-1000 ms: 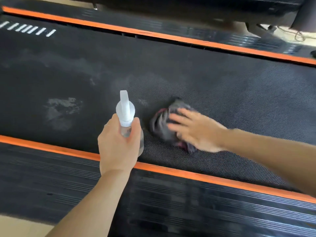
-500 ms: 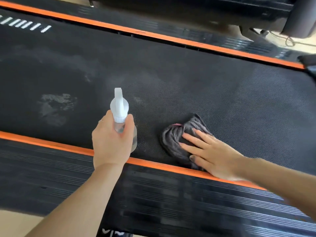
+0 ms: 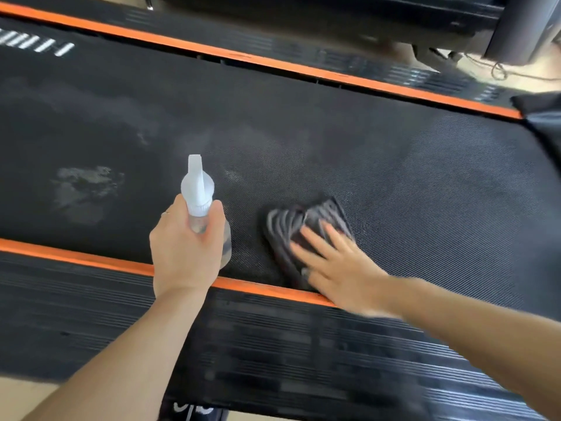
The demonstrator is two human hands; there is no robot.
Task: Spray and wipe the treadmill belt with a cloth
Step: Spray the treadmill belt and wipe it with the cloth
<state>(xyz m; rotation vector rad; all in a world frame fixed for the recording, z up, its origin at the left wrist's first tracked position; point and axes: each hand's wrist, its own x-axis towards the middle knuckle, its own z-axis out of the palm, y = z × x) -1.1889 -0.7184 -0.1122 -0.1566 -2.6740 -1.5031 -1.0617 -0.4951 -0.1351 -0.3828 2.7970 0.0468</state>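
Observation:
The black textured treadmill belt (image 3: 379, 165) runs across the head view between two orange strips. My left hand (image 3: 185, 253) grips a clear spray bottle (image 3: 197, 196) with a white nozzle, held upright over the belt's near edge. To its right a crumpled dark grey cloth (image 3: 291, 226) lies on the belt beside the near orange strip. My right hand (image 3: 337, 265) presses flat on the cloth with straight, spread fingers; the hand and cloth are blurred. A pale wet patch (image 3: 85, 189) marks the belt at the left.
A ribbed black side rail (image 3: 273, 344) with an orange strip (image 3: 76, 256) lies nearest me; the far orange strip (image 3: 273, 60) borders the far rail. A dark upright post (image 3: 522, 25) and a cable (image 3: 501, 71) sit at the top right. Pale floor shows at the bottom left.
My right hand has slid the cloth toward me from mid-belt to the near orange strip. My left hand with the bottle has stayed almost in place.

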